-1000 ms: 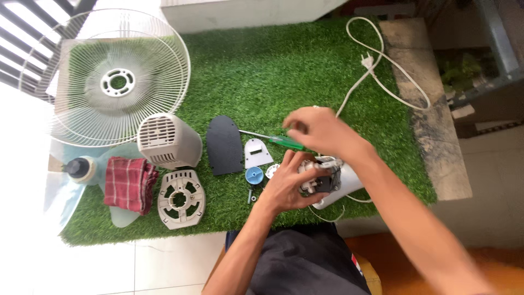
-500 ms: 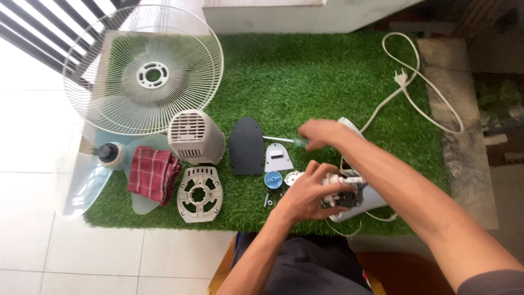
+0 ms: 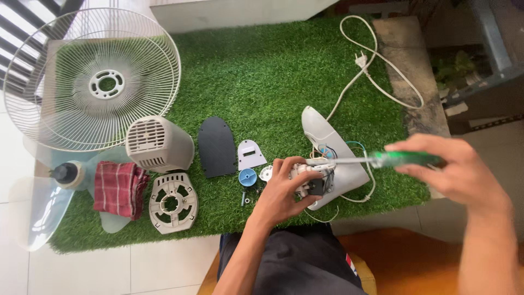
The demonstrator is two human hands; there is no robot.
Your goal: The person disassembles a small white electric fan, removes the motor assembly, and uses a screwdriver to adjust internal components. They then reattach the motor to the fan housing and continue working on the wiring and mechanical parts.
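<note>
Left hand (image 3: 281,191) fingers closed around switch block (image 3: 308,177), right hand (image 3: 456,166) gripping screwdriver (image 3: 376,159), 1 blue knob (image 3: 248,177) beside.

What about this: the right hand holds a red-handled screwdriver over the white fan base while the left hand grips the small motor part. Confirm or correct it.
Wrong in one respect: the handle of the screwdriver is green and translucent, not red, as the head view shows. The rest stands: the right hand holds it over the white plastic fan base, and the left hand grips the small motor part.
</note>
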